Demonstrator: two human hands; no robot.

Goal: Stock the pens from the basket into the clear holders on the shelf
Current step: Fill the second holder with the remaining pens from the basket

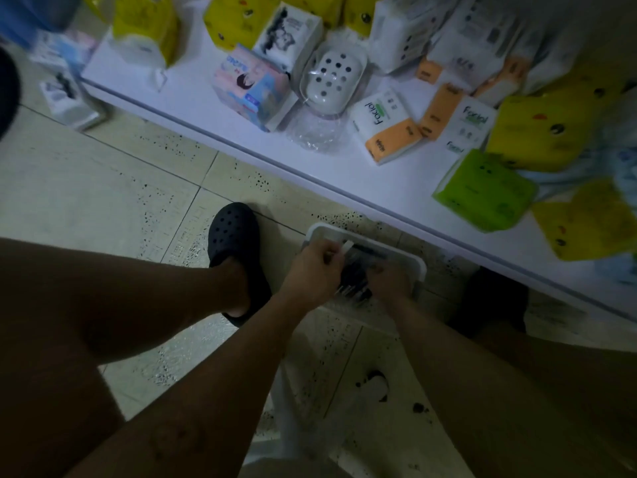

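Note:
A white basket (418, 263) sits on the tiled floor below the white shelf (193, 98). Dark pens (356, 282) lie bunched inside it. My left hand (312, 272) reaches into the basket with its fingers curled round pens, one pale-ended pen sticking up past its knuckles. My right hand (389, 281) is also in the basket, fingers curled down on the same bunch of pens. The clear holders are out of view.
Tissue packs (391, 127), yellow packages (544, 132), a green pack (482, 191) and a white soap dish (331, 77) crowd the shelf. My left foot in a black clog (234, 243) stands left of the basket. My legs fill the lower view.

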